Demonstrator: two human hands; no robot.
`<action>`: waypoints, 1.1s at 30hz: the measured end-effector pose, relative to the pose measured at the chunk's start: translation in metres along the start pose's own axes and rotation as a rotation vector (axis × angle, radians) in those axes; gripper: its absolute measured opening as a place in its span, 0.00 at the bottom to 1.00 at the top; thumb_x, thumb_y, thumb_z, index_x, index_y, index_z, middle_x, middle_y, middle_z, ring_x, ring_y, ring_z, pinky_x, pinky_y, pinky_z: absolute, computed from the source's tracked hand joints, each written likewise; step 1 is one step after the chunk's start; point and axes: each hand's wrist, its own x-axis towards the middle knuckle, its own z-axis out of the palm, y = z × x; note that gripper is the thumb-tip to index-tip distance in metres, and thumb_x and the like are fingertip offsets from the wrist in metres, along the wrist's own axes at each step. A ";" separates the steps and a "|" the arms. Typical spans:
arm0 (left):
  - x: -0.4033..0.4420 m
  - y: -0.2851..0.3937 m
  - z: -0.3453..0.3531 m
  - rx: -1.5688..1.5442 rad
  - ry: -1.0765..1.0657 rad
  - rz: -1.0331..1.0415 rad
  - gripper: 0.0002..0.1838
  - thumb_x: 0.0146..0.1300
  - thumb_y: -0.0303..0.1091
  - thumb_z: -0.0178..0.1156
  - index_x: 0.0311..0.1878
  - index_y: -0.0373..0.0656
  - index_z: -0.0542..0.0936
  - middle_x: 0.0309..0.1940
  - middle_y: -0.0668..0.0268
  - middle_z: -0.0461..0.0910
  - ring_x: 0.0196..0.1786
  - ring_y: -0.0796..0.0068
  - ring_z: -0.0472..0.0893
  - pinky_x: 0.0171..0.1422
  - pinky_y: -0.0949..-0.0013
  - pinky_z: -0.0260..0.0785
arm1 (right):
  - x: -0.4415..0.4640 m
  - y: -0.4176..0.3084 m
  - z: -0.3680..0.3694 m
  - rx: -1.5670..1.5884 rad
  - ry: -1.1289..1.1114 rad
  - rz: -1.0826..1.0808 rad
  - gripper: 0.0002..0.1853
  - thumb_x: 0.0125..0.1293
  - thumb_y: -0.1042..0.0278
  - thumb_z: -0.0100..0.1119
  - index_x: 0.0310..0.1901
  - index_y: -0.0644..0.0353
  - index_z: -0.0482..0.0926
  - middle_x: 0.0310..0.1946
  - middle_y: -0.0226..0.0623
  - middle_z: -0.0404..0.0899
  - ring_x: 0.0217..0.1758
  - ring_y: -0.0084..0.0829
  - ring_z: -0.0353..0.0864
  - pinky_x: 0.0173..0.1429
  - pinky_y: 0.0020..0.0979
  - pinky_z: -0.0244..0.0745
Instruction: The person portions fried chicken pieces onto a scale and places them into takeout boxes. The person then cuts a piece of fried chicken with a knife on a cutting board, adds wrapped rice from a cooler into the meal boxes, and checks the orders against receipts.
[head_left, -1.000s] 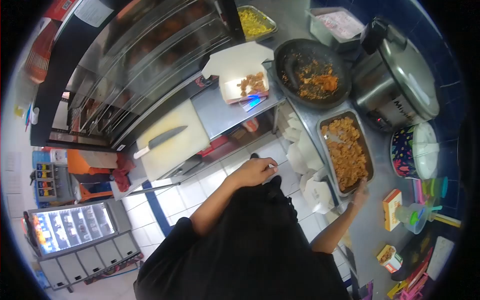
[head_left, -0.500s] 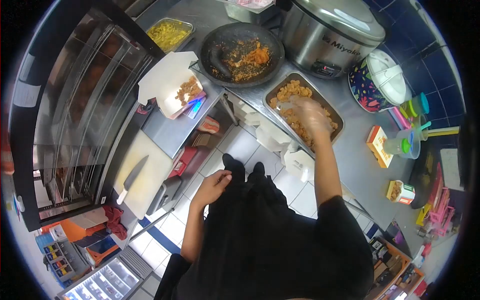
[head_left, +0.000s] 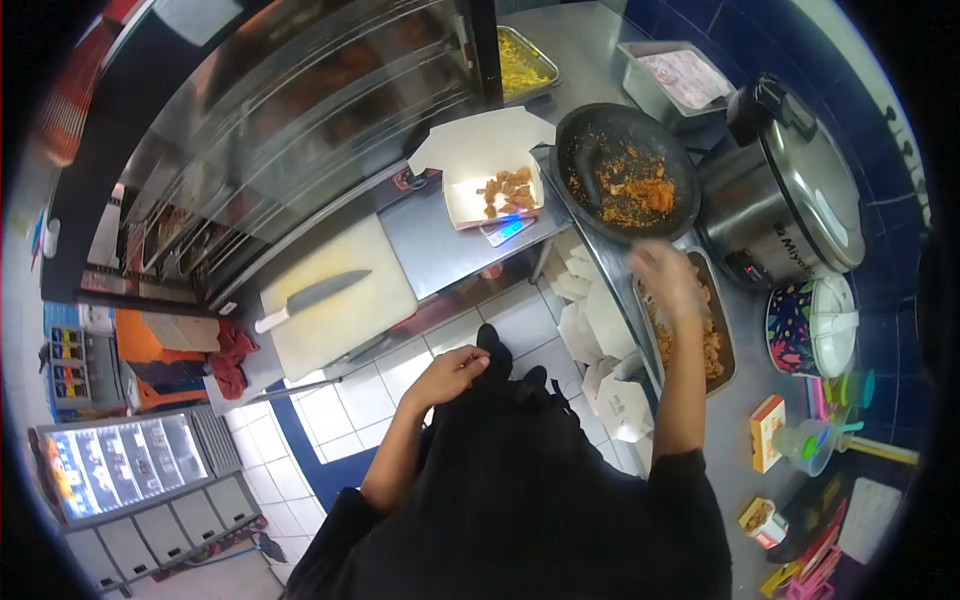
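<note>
Tray (head_left: 721,316), long axis toward black dish (head_left: 645,125)

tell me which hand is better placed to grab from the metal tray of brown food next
Probably the right: the right hand, though blurred, appears over one end of the metal tray, while the left hand is in front of the body, well apart from it.

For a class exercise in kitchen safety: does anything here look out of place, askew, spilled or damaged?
Nothing plainly looks spilled or damaged. Mildly askew is the knife, lying bare and slantwise on the cutting board, with its handle at the board's edge.
</note>
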 end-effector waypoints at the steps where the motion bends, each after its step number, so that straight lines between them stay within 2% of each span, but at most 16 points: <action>1: 0.007 0.003 -0.002 0.017 -0.015 0.000 0.20 0.74 0.45 0.57 0.56 0.39 0.81 0.35 0.64 0.83 0.34 0.75 0.81 0.40 0.68 0.74 | 0.029 0.000 0.013 -0.089 0.002 -0.267 0.15 0.66 0.59 0.65 0.48 0.60 0.84 0.42 0.42 0.85 0.45 0.36 0.84 0.51 0.35 0.77; 4: 0.026 0.017 -0.001 0.085 -0.049 0.073 0.20 0.74 0.46 0.58 0.57 0.39 0.81 0.35 0.64 0.83 0.34 0.76 0.80 0.40 0.69 0.74 | 0.087 -0.046 0.040 -0.074 -0.038 -0.470 0.17 0.66 0.55 0.64 0.49 0.57 0.83 0.43 0.44 0.85 0.48 0.44 0.84 0.55 0.40 0.76; 8: 0.033 0.030 -0.011 0.096 0.021 0.175 0.20 0.74 0.46 0.58 0.58 0.42 0.80 0.34 0.64 0.82 0.34 0.75 0.81 0.40 0.68 0.74 | 0.104 -0.113 0.018 0.092 0.159 -0.401 0.26 0.66 0.51 0.66 0.60 0.59 0.80 0.48 0.50 0.85 0.51 0.42 0.85 0.57 0.37 0.77; 10: 0.033 0.020 -0.014 0.072 0.054 0.174 0.19 0.74 0.46 0.58 0.58 0.43 0.80 0.34 0.64 0.82 0.34 0.75 0.81 0.41 0.68 0.74 | 0.071 -0.146 -0.027 0.187 0.476 -0.279 0.24 0.67 0.53 0.67 0.58 0.60 0.82 0.47 0.44 0.86 0.50 0.36 0.84 0.58 0.35 0.76; 13: 0.026 0.005 -0.017 0.054 0.059 0.087 0.20 0.74 0.47 0.57 0.58 0.42 0.81 0.34 0.63 0.83 0.34 0.75 0.81 0.41 0.68 0.74 | 0.027 -0.110 -0.105 -0.220 1.123 -0.515 0.15 0.74 0.64 0.59 0.57 0.59 0.82 0.49 0.37 0.86 0.49 0.30 0.84 0.53 0.35 0.79; 15: 0.025 -0.005 -0.015 -0.010 0.088 0.016 0.19 0.73 0.47 0.58 0.53 0.41 0.82 0.34 0.57 0.85 0.38 0.64 0.83 0.45 0.62 0.74 | -0.009 -0.045 -0.149 0.223 1.168 -0.246 0.19 0.76 0.56 0.55 0.56 0.61 0.83 0.52 0.40 0.85 0.50 0.32 0.84 0.53 0.33 0.82; 16: 0.024 -0.003 -0.017 -0.042 0.039 -0.050 0.19 0.73 0.47 0.57 0.53 0.41 0.82 0.35 0.58 0.85 0.38 0.65 0.83 0.45 0.63 0.74 | -0.039 -0.047 -0.151 -0.094 1.268 -0.048 0.26 0.76 0.47 0.54 0.56 0.64 0.82 0.52 0.46 0.85 0.52 0.37 0.84 0.56 0.36 0.80; 18: 0.029 -0.007 -0.016 -0.046 0.027 -0.030 0.20 0.74 0.47 0.57 0.54 0.41 0.82 0.35 0.61 0.84 0.35 0.70 0.82 0.43 0.65 0.74 | -0.082 0.053 -0.165 -0.655 1.066 0.372 0.36 0.75 0.37 0.47 0.56 0.69 0.80 0.55 0.58 0.81 0.58 0.54 0.81 0.60 0.49 0.75; 20: 0.035 -0.006 -0.009 -0.054 0.019 -0.008 0.20 0.74 0.48 0.58 0.55 0.41 0.82 0.36 0.63 0.84 0.32 0.75 0.81 0.41 0.67 0.75 | -0.133 0.177 -0.128 -0.776 0.760 0.725 0.41 0.73 0.29 0.41 0.55 0.67 0.82 0.47 0.59 0.84 0.51 0.58 0.84 0.55 0.53 0.77; 21: 0.040 -0.002 -0.008 -0.001 0.004 0.025 0.20 0.74 0.47 0.57 0.55 0.40 0.82 0.37 0.61 0.84 0.35 0.71 0.82 0.43 0.66 0.75 | -0.158 0.208 -0.104 -0.767 0.381 1.027 0.42 0.72 0.27 0.39 0.54 0.65 0.82 0.43 0.59 0.85 0.47 0.58 0.85 0.51 0.53 0.78; 23: 0.052 0.006 -0.004 0.053 -0.005 0.050 0.20 0.74 0.47 0.57 0.55 0.40 0.82 0.39 0.59 0.85 0.38 0.68 0.83 0.46 0.64 0.76 | -0.200 0.307 -0.039 -0.812 0.218 0.974 0.36 0.72 0.34 0.49 0.61 0.62 0.80 0.44 0.52 0.87 0.46 0.53 0.87 0.50 0.47 0.80; 25: 0.063 0.015 0.005 0.172 -0.040 0.191 0.19 0.74 0.45 0.57 0.54 0.39 0.82 0.43 0.55 0.85 0.46 0.60 0.84 0.53 0.62 0.75 | -0.214 0.311 -0.002 -0.752 -0.012 0.996 0.35 0.72 0.38 0.53 0.65 0.63 0.77 0.44 0.48 0.88 0.46 0.49 0.87 0.51 0.44 0.81; 27: 0.071 0.023 0.015 0.210 -0.070 0.203 0.19 0.74 0.46 0.56 0.55 0.41 0.82 0.47 0.53 0.84 0.51 0.56 0.82 0.57 0.61 0.74 | -0.202 0.290 0.041 0.615 0.612 0.739 0.39 0.73 0.35 0.52 0.64 0.70 0.77 0.64 0.48 0.78 0.65 0.42 0.78 0.69 0.40 0.71; 28: 0.072 0.030 0.022 0.276 -0.113 0.234 0.19 0.74 0.46 0.56 0.55 0.41 0.82 0.47 0.54 0.84 0.50 0.57 0.83 0.56 0.61 0.74 | -0.190 0.280 0.058 0.727 0.803 0.469 0.31 0.72 0.50 0.60 0.64 0.71 0.75 0.63 0.43 0.77 0.67 0.38 0.76 0.70 0.38 0.68; 31: 0.062 0.044 0.035 0.359 -0.193 0.210 0.19 0.74 0.47 0.56 0.57 0.42 0.81 0.46 0.55 0.84 0.48 0.60 0.83 0.56 0.61 0.74 | -0.176 0.296 0.068 1.412 0.703 0.344 0.27 0.68 0.59 0.64 0.62 0.71 0.75 0.61 0.44 0.77 0.67 0.38 0.73 0.70 0.39 0.65; 33: 0.047 0.041 0.037 0.360 -0.215 0.170 0.20 0.75 0.48 0.55 0.57 0.43 0.81 0.46 0.56 0.84 0.48 0.62 0.82 0.56 0.61 0.74 | -0.184 0.305 0.074 1.293 0.766 0.360 0.25 0.68 0.61 0.63 0.61 0.70 0.75 0.60 0.44 0.76 0.64 0.38 0.73 0.69 0.40 0.66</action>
